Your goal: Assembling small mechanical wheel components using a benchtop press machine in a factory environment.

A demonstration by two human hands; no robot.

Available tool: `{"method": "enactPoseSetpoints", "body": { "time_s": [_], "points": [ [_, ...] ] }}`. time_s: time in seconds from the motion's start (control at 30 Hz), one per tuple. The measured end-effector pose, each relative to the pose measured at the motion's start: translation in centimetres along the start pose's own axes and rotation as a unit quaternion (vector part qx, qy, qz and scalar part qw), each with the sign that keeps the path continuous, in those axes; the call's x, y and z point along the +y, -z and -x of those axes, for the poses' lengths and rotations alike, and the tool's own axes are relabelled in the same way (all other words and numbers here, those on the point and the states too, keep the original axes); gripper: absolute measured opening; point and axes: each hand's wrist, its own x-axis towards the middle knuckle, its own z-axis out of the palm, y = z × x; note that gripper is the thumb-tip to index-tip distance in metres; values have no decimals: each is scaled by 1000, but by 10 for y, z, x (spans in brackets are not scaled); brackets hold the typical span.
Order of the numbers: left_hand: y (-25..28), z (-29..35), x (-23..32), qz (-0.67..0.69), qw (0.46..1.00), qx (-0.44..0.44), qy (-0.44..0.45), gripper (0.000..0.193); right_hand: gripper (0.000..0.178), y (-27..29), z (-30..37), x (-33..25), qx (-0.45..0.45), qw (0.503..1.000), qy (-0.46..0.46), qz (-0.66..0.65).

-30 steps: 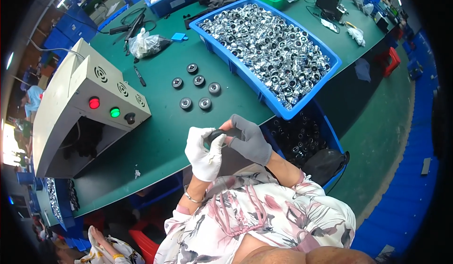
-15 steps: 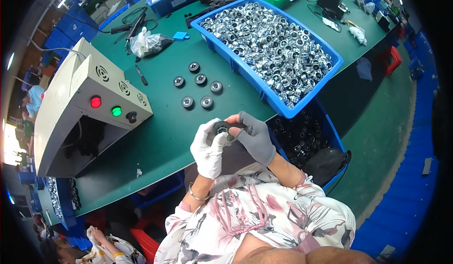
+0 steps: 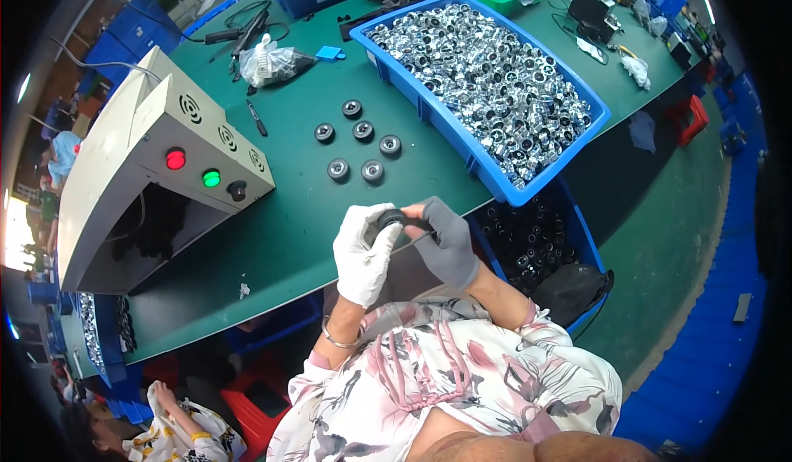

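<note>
My left hand, in a white glove, is closed round a small black wheel-like part just over the table's front edge. My right hand, in a grey glove with bare fingertips, pinches at the right side of that part; a thin dark edge shows by its fingers, and I cannot make out whether it belongs to the part. Several similar black wheel-like parts lie on the green table beyond my hands. A large blue bin to their right is heaped with shiny silver-and-black round parts.
At the left stands a beige machine with red and green buttons and a dark opening. A lower blue bin with black parts stands at right. A marker and a plastic bag lie behind. Another person sits at lower left.
The black part has turned between my hands, its ringed face less visible now. My hands stay close together. The whole view has shifted slightly, table things appearing a little further right.
</note>
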Motion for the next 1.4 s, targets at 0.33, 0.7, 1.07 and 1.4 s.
{"method": "enactPoseSetpoints", "body": {
  "time_s": [0.33, 0.7, 1.07, 1.4],
  "points": [
    [-13, 4, -9, 120, 989, 18, 85, 29, 31, 3, -17, -7, -53, 995, -72, -50],
    [-7, 1, -4, 24, 998, 40, 34, 26, 22, -7, -3, 5, -24, 967, -150, -203],
    [-10, -7, 2, -101, 995, 0, -25, 34, 20, 13, -24, 2, -60, 996, -59, -23],
    [-19, -2, -3, 97, 994, 33, 42, 25, 32, 10, -12, -7, -6, 998, -42, -41]
  ]
}}
